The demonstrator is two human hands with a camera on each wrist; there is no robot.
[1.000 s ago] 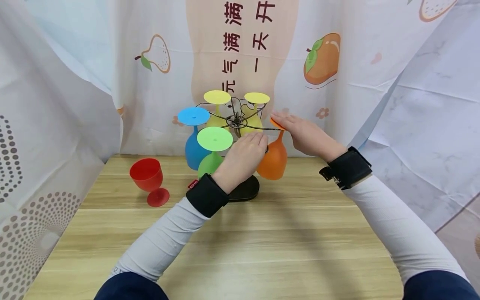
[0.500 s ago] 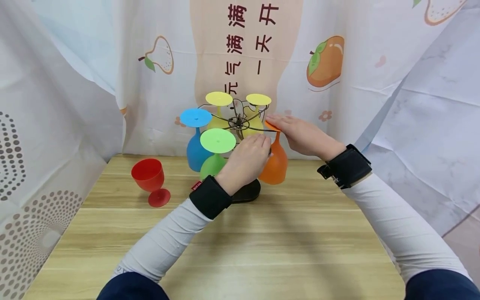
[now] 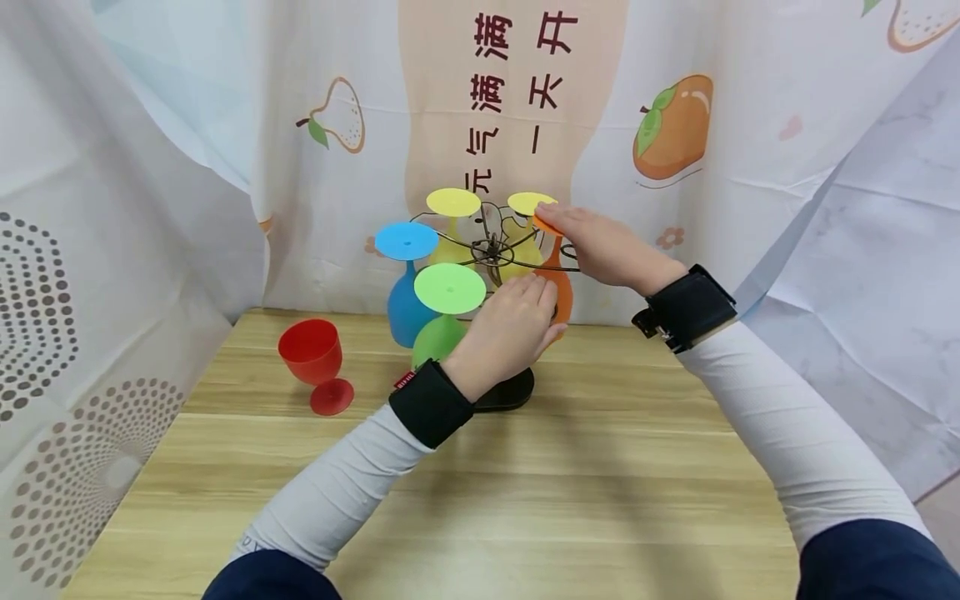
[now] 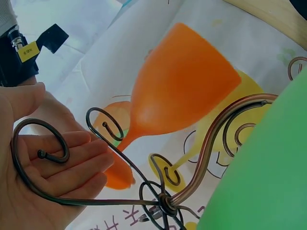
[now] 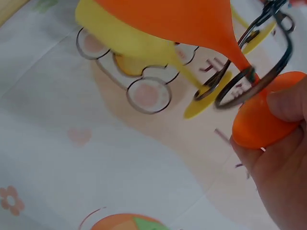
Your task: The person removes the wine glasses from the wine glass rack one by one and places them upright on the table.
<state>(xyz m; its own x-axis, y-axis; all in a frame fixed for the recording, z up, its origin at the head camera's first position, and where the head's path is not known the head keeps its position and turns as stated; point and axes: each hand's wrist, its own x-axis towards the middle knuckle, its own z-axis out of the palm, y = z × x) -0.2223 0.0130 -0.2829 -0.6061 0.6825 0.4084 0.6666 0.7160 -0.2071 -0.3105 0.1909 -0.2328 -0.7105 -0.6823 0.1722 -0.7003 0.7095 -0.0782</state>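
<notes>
The orange goblet [image 4: 180, 84], 2 yellow goblets [image 3: 453, 202], blue goblet [image 3: 410, 307], green goblet [image 3: 450, 289] and red goblet [image 3: 311, 354] are plain. The dark rack [image 4: 165, 204] has a coppery stem [image 4: 206, 141] and black base [image 3: 513, 388]. Tan streaks grain the table [image 3: 540, 492]; maroon characters [image 3: 487, 93], a beige band [image 3: 517, 58] and orange-and-green fruit [image 3: 678, 125] pattern the white curtain [image 3: 757, 92]. Wristbands [image 3: 431, 404] are black, sleeves [image 3: 337, 487] grey and navy.

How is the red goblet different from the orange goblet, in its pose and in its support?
The red goblet stands upright with its mouth upward, while the orange goblet is upside down with its foot upward. The red goblet rests on the table, untouched; the orange goblet is off the table, its foot pinched by the right hand. Both have a bowl, a stem and a round foot.
</notes>
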